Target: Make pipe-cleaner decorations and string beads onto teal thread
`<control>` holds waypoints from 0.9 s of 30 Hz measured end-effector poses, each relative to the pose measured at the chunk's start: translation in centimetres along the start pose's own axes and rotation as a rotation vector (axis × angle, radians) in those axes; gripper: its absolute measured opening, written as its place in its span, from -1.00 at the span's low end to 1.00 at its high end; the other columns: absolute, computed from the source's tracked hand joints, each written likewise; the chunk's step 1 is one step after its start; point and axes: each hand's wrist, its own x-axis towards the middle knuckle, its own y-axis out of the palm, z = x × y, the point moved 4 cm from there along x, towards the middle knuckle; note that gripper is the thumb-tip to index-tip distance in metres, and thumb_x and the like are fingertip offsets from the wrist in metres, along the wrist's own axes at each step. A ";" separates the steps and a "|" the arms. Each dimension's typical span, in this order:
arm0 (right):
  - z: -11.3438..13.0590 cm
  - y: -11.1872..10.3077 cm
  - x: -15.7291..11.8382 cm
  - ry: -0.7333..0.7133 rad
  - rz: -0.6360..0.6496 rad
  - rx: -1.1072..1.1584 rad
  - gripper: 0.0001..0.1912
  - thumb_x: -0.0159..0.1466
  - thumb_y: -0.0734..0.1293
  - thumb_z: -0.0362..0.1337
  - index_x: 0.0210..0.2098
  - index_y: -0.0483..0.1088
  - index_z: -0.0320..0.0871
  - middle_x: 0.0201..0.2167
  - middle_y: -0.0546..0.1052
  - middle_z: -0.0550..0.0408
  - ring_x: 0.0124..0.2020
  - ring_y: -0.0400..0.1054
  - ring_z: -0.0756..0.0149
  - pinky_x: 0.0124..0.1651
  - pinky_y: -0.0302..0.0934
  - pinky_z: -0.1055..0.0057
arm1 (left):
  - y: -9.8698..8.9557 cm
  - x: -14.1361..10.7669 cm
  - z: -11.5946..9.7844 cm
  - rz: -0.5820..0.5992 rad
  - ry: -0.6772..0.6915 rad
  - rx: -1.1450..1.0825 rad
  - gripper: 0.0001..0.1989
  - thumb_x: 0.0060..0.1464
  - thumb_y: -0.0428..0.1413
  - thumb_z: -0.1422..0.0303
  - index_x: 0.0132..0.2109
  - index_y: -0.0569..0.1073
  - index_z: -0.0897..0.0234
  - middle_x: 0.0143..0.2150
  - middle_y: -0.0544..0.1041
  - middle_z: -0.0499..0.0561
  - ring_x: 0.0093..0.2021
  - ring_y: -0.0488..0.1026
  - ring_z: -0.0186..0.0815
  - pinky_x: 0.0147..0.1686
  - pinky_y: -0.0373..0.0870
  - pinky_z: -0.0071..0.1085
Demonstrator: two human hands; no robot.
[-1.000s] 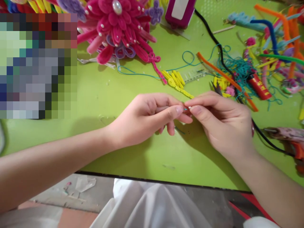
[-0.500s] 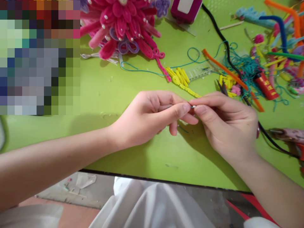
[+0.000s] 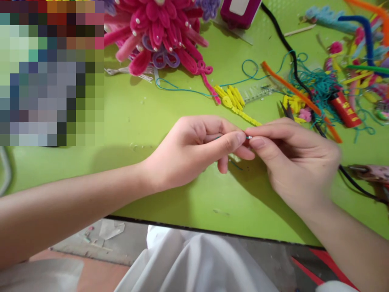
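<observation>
Over the green table (image 3: pixel 194 207), my left hand (image 3: pixel 197 150) pinches a thin teal thread between thumb and index finger. My right hand (image 3: pixel 291 158) faces it, thumb and index finger closed on a tiny silvery bead (image 3: pixel 249 138) at the thread. The fingertips of both hands almost touch. Just behind them lies a yellow fuzzy strip (image 3: pixel 243 114), with several short yellow pieces (image 3: pixel 234 96) beside it. Scissors (image 3: pixel 286 110) show partly behind my right hand.
A large pink fuzzy flower (image 3: pixel 158 32) stands at the back, near a purple box (image 3: pixel 238 12). At right lie tangled teal thread (image 3: pixel 316 85), a red lighter (image 3: pixel 345 109), orange stems (image 3: pixel 291 89), a black cable (image 3: pixel 281 34) and a glue gun (image 3: pixel 370 172).
My right hand has shifted slightly right, its back turned outward a little. My left hand holds nearly the same pose. The objects on the table appear slightly further right in the view.
</observation>
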 end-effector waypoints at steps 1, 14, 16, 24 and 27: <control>0.0 0.0 0.0 -0.002 -0.002 0.002 -0.92 0.37 0.50 -0.22 -0.20 0.70 0.14 -0.27 0.63 0.08 -0.19 0.53 0.17 -0.14 0.48 0.13 | 0.0 0.0 0.0 -0.004 -0.001 0.006 -0.70 0.33 0.25 0.14 -0.25 0.64 0.30 -0.29 0.74 0.05 -0.53 0.50 -0.47 -0.60 0.31 -0.59; 0.3 0.2 -0.2 -0.066 -0.039 -0.047 -0.84 0.37 0.50 -0.30 -0.18 0.70 0.16 -0.25 0.65 0.12 -0.21 0.52 0.20 -0.16 0.44 0.16 | 0.1 -0.1 -0.2 -0.030 -0.010 -0.001 -0.76 0.34 0.23 0.24 -0.26 0.64 0.30 -0.30 0.74 0.04 -0.55 0.48 -0.47 -0.63 0.29 -0.59; 0.4 0.1 -0.2 -0.099 -0.046 -0.061 -0.82 0.36 0.50 -0.33 -0.16 0.71 0.14 -0.25 0.66 0.13 -0.22 0.51 0.24 -0.16 0.42 0.19 | 0.1 -0.1 -0.2 -0.031 -0.014 0.004 -0.75 0.33 0.24 0.23 -0.25 0.65 0.31 -0.29 0.74 0.05 -0.55 0.48 -0.47 -0.63 0.29 -0.59; 0.3 0.0 -0.6 -0.055 -0.052 -0.102 -0.87 0.37 0.50 -0.25 -0.16 0.70 0.17 -0.23 0.67 0.08 -0.20 0.54 0.12 -0.17 0.46 0.10 | 0.1 -0.1 -0.1 -0.030 -0.011 0.004 -0.74 0.30 0.27 0.19 -0.26 0.66 0.30 -0.32 0.73 0.04 -0.56 0.46 -0.47 -0.63 0.28 -0.57; 0.3 -0.2 -0.7 -0.063 -0.055 -0.112 -0.88 0.36 0.51 -0.24 -0.15 0.69 0.16 -0.22 0.67 0.07 -0.19 0.55 0.12 -0.14 0.47 0.09 | 0.1 -0.1 -0.2 -0.019 -0.015 -0.001 -0.77 0.30 0.27 0.24 -0.27 0.66 0.30 -0.34 0.72 0.02 -0.56 0.46 -0.48 -0.62 0.26 -0.58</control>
